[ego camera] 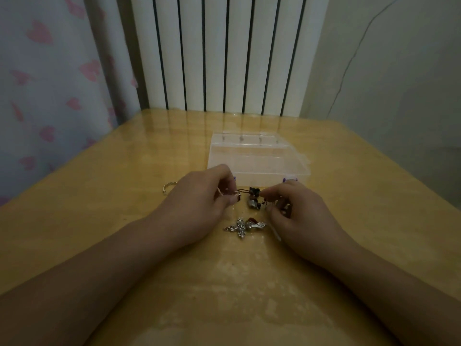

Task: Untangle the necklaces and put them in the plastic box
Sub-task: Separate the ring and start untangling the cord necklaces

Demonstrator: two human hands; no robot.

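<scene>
A tangle of necklaces (254, 199) with dark and silver pendants lies on the wooden table (124, 221), stretched between my hands. My left hand (199, 203) pinches a cord end at the tangle's left side. My right hand (296, 213) pinches the cord on the right, fingers curled. A silver cross pendant (241, 227) with a red bit beside it lies on the table just in front of the tangle. The clear plastic box (258, 158) stands open right behind my hands, its purple latches facing me.
A silver chain piece (168, 188) lies on the table left of my left hand. A white radiator (224, 53) stands behind the table's far edge, a heart-patterned curtain (50, 96) on the left, a plain wall on the right.
</scene>
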